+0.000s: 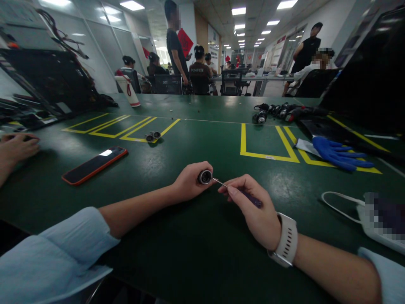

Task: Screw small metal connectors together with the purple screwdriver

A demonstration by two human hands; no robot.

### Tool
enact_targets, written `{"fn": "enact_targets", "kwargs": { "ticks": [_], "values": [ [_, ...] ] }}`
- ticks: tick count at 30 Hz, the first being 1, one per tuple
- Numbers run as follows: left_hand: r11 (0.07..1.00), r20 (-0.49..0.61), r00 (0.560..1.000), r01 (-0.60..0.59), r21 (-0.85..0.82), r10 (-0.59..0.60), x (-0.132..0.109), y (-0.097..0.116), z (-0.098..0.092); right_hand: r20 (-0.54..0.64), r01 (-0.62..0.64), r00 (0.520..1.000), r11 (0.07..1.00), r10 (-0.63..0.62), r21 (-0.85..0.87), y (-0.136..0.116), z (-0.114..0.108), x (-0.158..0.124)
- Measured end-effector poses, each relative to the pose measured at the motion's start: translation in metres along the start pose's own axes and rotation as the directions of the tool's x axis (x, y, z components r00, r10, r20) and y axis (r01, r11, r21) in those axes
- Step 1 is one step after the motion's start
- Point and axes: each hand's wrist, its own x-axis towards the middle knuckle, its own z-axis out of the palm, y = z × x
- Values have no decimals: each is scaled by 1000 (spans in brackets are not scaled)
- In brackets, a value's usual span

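Head view: I looked down at a dark green surface (pixel 202 139) marked with yellow tape lines. My left hand (pixel 190 183) rested on it, its grip closed around a small metal cylinder (pixel 204 177) held on its side, the round open face turned toward my right. My right hand (pixel 253 211), with a white watch (pixel 286 240) on the wrist, pinched a thin screwdriver (pixel 220 183) by its dark handle. The fine tip touched, or nearly touched, the cylinder's face; I could not tell which.

I judged the step to be fine work on that face, with the tip just being seated. The next move called for a still left hand and a light, straight push along the shaft, so the tip would not skid off the rim.

A red-edged phone (pixel 95 164) lay face up to my left, well apart. Two similar small cylinders (pixel 153 136) sat farther back on a yellow line. A blue glove (pixel 338 153) lay to the right. Another person's hand (pixel 17 147) rested at the far left edge.
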Motion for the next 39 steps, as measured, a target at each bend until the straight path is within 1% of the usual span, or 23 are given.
{"fn": "enact_targets", "kwargs": {
  "ticks": [4,6,10,12,14,18,21,23,25,27,31,33,35,37,39],
  "values": [
    [998,7,1000,-20,52,19,0,1,1,21,37,999,998,-36,-57,0,2,-1],
    [999,4,1000,-9,51,9,0,2,1,33,53,998,997,-51,-51,1,2,0],
    [999,-27,999,25,-38,-26,1,5,0,41,71,997,997,-72,24,4,2,2],
    [997,-16,1000,22,-77,-23,2,6,-3,45,75,996,995,-78,66,4,2,2],
    [991,18,999,30,-130,-28,3,7,-7,54,77,995,991,-83,106,4,2,1],
    [961,149,987,96,-259,-59,5,9,-14,77,55,995,980,-71,190,5,2,2],
    [952,223,974,96,-289,-31,5,9,-18,97,-5,995,959,-23,282,8,1,4],
    [950,257,966,84,-300,-4,5,9,-19,103,-49,995,931,12,362,11,0,6],
    [953,280,960,71,-295,15,5,8,-19,96,-67,995,912,30,406,13,0,7],
    [964,271,962,49,-261,25,4,7,-17,80,-59,996,928,32,367,12,-1,6],
    [989,193,981,-6,-149,35,3,5,-11,58,-39,998,984,30,171,4,0,2],
    [994,159,987,-13,-110,30,3,4,-7,61,-38,998,992,30,124,2,1,0],
    [997,130,991,-11,-83,21,1,4,-5,69,-38,997,994,31,106,2,2,-1],
    [998,108,994,-11,-60,17,0,4,-4,69,-47,997,991,39,124,3,3,0],
    [999,91,996,-15,-40,18,-1,4,-3,71,-81,995,972,66,221,5,3,3]
  ]
}}
